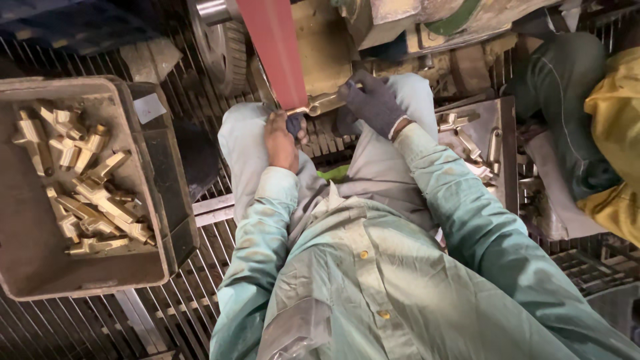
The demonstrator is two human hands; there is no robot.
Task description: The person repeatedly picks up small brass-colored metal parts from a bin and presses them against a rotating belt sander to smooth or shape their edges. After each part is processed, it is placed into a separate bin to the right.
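Observation:
A brass part (325, 102) is pressed against the lower end of a red sanding belt (275, 50) that runs over a metal wheel (223, 43). My left hand (281, 139) is bare except for a dark cloth at the fingertips and grips the part's left end. My right hand (371, 101) wears a dark glove and holds the part's right end. Both hands sit above my knees in light trousers.
A grey plastic crate (143, 200) on my left holds several brass fittings (83, 187). A metal tray (493, 130) on my right holds a few polished fittings. The floor is a metal grating (180, 307). Another person in yellow and green clothing (610, 120) sits at the right.

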